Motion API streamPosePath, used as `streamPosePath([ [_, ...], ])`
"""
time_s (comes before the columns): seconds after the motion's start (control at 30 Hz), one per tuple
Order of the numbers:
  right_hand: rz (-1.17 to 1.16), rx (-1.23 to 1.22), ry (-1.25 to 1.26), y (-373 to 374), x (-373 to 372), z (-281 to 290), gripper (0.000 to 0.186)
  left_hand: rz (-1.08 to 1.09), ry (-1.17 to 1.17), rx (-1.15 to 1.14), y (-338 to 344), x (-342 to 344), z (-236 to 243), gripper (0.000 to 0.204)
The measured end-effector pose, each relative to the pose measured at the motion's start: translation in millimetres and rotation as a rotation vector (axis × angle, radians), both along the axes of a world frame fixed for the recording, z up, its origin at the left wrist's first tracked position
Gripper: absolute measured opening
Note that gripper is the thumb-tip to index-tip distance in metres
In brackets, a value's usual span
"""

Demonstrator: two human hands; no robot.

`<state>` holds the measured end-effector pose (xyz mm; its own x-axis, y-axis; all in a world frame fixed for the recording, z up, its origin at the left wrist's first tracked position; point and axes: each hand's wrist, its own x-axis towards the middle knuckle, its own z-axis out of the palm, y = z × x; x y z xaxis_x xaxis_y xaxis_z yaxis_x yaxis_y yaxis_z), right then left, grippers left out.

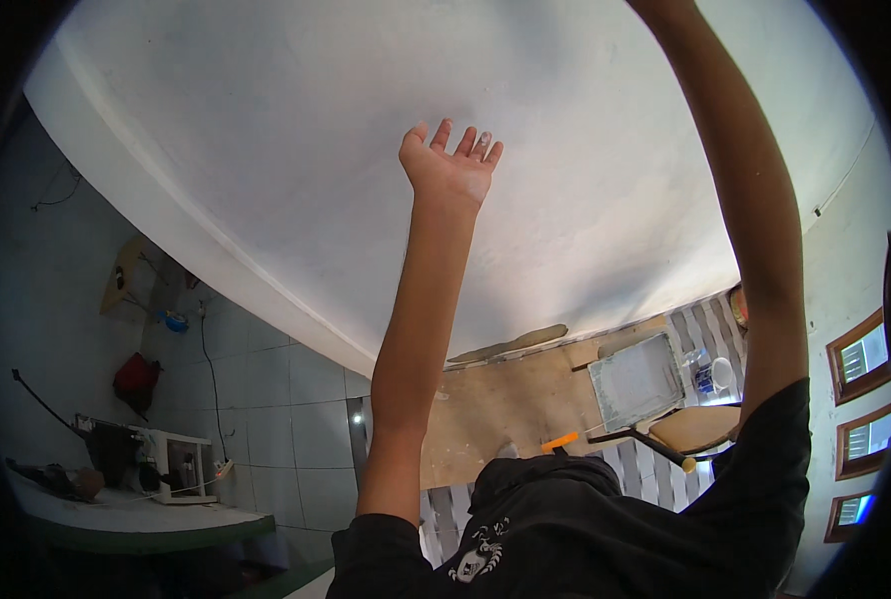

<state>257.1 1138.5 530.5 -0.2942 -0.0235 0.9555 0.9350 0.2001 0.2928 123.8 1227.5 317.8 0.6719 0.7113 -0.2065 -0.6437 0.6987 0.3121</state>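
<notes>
My left hand [453,170] is raised in front of a whitish wall [585,150], fingers spread and slightly curled, palm side showing. It holds nothing, and pale smudges mark the palm and a finger. Whether it touches the wall, I cannot tell. My right arm [755,200] reaches up along the right side and leaves the picture at the top edge. The right hand is out of view, so what it holds or touches is hidden. Near the wall's foot runs a rough brown patch [510,342].
Below stand a grey-smeared board or tray [637,381], a chair with a tan seat [695,429], an orange-handled thing [560,441] and a white cup [721,373]. At left, a green-edged counter [146,534] carries a white frame [188,467]. Windows [860,356] line the right wall.
</notes>
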Motion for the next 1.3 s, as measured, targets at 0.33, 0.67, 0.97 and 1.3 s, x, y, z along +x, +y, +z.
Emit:
streamPosePath([
  [0.33, -0.39, -0.224, -0.375, 45, 28, -115, 0.038, -0.06, -0.014, -0.061, 5, 9, -4, 0.044],
  [0.67, -0.255, -0.741, -0.025, 16, -15, -96, 0.036, 0.005, 0.048, -0.128, 15, 8, -26, 0.042],
  [0.97, -0.134, -0.763, 0.088, 30, -9, 27, 0.014, -0.011, 0.04, -0.083, 2, 6, -18, 0.041],
  [1.3, -0.29, -0.205, -0.199, 54, 3, -48, 0.034, 0.007, 0.068, -0.089, 5, 1, -28, 0.044],
])
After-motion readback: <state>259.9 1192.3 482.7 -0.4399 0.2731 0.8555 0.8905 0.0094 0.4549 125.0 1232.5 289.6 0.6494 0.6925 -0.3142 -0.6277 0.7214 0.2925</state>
